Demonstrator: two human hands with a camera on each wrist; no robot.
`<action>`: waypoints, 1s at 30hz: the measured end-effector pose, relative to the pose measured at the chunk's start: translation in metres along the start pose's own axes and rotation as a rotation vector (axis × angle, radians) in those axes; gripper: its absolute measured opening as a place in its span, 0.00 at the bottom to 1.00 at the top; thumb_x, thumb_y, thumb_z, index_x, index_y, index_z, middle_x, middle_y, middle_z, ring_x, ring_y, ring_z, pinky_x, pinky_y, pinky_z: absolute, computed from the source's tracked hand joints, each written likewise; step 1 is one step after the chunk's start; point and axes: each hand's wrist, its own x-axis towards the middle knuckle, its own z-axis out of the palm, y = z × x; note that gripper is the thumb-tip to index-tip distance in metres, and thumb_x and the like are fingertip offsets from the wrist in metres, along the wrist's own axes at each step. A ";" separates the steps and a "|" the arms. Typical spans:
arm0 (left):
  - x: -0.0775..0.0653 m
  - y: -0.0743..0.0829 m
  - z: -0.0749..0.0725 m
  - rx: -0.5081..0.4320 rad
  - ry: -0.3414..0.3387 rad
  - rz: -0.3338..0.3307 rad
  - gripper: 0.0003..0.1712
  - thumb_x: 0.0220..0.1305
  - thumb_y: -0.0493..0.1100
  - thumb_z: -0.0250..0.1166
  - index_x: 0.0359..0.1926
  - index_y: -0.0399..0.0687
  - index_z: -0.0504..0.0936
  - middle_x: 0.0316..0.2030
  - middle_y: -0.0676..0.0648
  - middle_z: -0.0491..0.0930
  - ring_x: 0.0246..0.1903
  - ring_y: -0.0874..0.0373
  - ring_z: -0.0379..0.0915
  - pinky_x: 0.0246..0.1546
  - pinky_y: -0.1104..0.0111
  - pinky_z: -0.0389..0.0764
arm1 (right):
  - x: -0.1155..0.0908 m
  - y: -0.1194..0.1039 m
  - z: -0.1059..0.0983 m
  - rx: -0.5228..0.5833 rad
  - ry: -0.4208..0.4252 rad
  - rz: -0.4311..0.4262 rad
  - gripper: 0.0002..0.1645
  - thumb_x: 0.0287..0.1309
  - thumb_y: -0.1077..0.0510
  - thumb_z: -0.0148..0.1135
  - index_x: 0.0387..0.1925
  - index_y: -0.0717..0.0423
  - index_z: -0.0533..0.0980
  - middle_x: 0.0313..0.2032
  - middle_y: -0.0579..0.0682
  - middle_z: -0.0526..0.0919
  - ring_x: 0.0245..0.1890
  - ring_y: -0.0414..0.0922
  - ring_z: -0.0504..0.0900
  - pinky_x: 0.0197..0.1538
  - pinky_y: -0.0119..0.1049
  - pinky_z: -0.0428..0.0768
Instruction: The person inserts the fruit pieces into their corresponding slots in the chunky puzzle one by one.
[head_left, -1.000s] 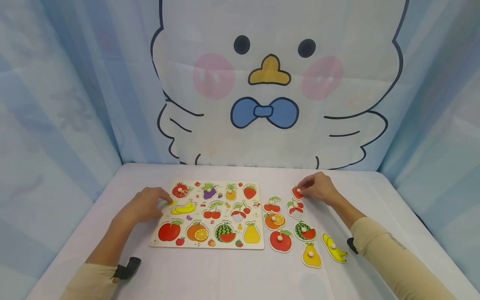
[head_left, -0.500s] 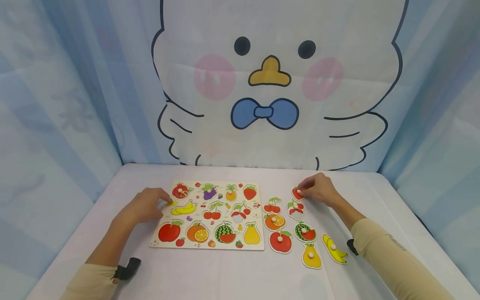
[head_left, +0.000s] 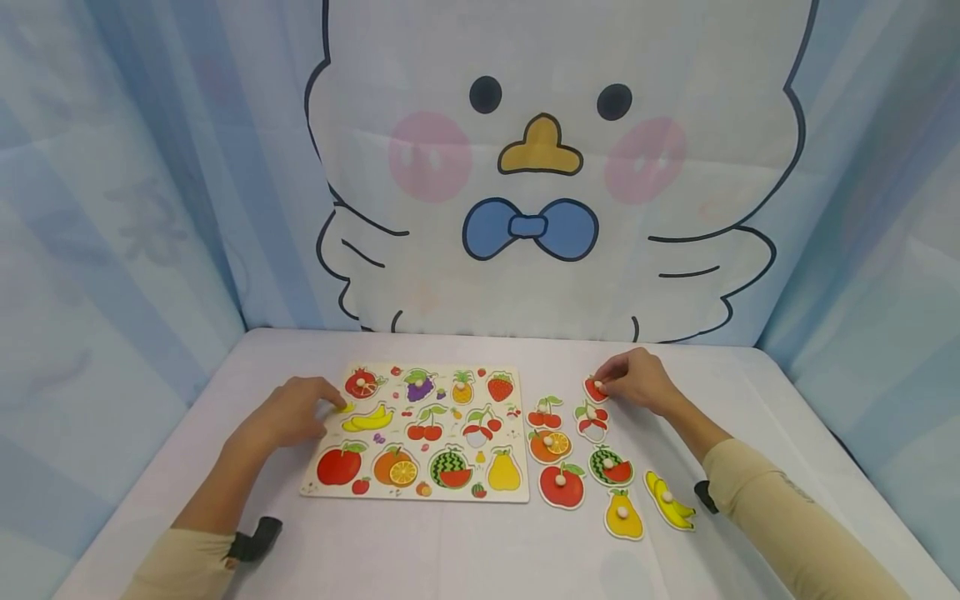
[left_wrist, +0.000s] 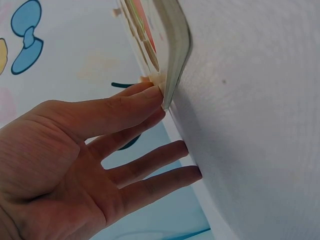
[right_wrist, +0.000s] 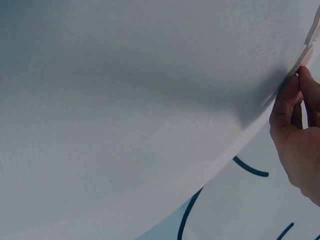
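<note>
A wooden fruit puzzle board (head_left: 367, 496) lies on the white table. My left hand (head_left: 288, 411) is at its left edge; in the left wrist view the thumb and index finger grip that edge, while the other fingers stretch towards the tabletop. My right hand (head_left: 639, 377) pinches a red strawberry piece (head_left: 592, 390) with a round knob, at the back of the loose pieces; the hand covers part of it. Knobs show on the board's pomegranate (head_left: 356, 387), grapes (head_left: 415, 394) and pineapple (head_left: 465, 396).
Right of the board lie several knobbed pieces: cherries (head_left: 551, 419), lychee (head_left: 592, 430), orange (head_left: 542, 450), apple (head_left: 568, 498), watermelon (head_left: 619, 477), pear (head_left: 627, 528) and bananas (head_left: 658, 485). Behind the table hangs a curtain (head_left: 540, 296) printed with a cartoon bird.
</note>
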 end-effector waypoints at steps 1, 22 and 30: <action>0.000 0.000 0.000 0.001 0.000 0.000 0.23 0.56 0.31 0.75 0.55 0.39 0.86 0.60 0.32 0.79 0.63 0.32 0.69 0.63 0.39 0.77 | 0.000 0.000 0.000 -0.002 -0.002 0.000 0.09 0.63 0.62 0.72 0.44 0.59 0.87 0.45 0.58 0.88 0.43 0.50 0.80 0.50 0.42 0.85; -0.004 0.001 -0.001 -0.007 0.008 -0.004 0.23 0.56 0.31 0.75 0.55 0.39 0.86 0.60 0.32 0.79 0.62 0.33 0.69 0.62 0.40 0.78 | 0.007 -0.015 0.000 -0.007 -0.021 -0.005 0.10 0.64 0.61 0.71 0.46 0.59 0.87 0.45 0.57 0.88 0.43 0.51 0.82 0.51 0.40 0.86; -0.003 0.002 -0.001 -0.003 0.008 0.004 0.23 0.56 0.30 0.75 0.55 0.38 0.86 0.59 0.33 0.80 0.62 0.33 0.70 0.64 0.40 0.77 | 0.007 -0.025 0.004 0.027 -0.051 0.016 0.10 0.65 0.61 0.71 0.47 0.59 0.87 0.47 0.57 0.88 0.44 0.51 0.82 0.51 0.39 0.86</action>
